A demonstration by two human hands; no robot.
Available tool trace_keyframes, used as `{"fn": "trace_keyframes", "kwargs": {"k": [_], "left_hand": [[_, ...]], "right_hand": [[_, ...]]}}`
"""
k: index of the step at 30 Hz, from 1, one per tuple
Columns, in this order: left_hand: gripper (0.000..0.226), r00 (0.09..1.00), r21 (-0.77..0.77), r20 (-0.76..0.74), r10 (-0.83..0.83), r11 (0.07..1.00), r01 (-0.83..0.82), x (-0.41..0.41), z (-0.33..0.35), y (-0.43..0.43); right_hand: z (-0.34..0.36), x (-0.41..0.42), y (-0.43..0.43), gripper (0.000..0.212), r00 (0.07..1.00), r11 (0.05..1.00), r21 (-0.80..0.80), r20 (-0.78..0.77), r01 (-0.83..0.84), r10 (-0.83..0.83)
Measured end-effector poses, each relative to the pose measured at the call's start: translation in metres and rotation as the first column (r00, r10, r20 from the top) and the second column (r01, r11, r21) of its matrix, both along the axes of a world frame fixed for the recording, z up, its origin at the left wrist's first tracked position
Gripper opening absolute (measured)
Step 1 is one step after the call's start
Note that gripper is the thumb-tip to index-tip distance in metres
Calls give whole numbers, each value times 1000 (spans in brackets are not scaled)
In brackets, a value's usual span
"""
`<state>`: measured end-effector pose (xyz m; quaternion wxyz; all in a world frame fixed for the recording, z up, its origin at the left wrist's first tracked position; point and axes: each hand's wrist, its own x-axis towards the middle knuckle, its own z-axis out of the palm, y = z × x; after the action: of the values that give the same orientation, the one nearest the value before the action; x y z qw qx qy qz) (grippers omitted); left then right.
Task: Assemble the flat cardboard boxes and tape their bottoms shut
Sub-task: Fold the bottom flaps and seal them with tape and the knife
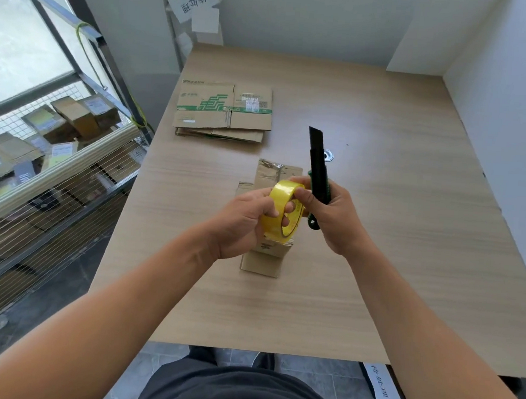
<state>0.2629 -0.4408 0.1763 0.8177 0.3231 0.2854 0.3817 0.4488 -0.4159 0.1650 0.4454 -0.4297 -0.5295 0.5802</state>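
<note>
1. The left hand point(241, 219) is up over the pale wooden bench point(377, 238), its grip curled round a round roll of yellow tape point(281, 213), fingers through the core.
2. The right hand point(332, 216) clamps a black utility knife with a green handle point(318, 169), tip pointing away. Its thumb touches the roll's rim, perhaps picking at the tape end.
3. A small brown cardboard box point(262, 261) sits beneath both hands, partly hidden.
4. A stack of flat brown cardboard boxes point(224, 112) lies farther back, left.

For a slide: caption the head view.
Left hand holds yellow tape roll; right hand grips utility knife above box.
</note>
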Motion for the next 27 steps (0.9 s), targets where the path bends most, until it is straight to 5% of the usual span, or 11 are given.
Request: {"fn": "trace_keyframes", "kwargs": {"k": [7,12,27], "left_hand": [[39,999,31,22,-49,998,49,-4,-4,4],[25,962,51,-249,111,994,-101,-5,-13,4],[48,987,-35,-157,23,999,-28,-1,-17,-15]], "right_hand": [[-3,1,0,32,996,993,-86,-24,81,-83],[-14,-2,-5,33,986,977,-145,-44,155,-163],[-40,1,-10,28,980,957,-286,-172,52,-104]]}}
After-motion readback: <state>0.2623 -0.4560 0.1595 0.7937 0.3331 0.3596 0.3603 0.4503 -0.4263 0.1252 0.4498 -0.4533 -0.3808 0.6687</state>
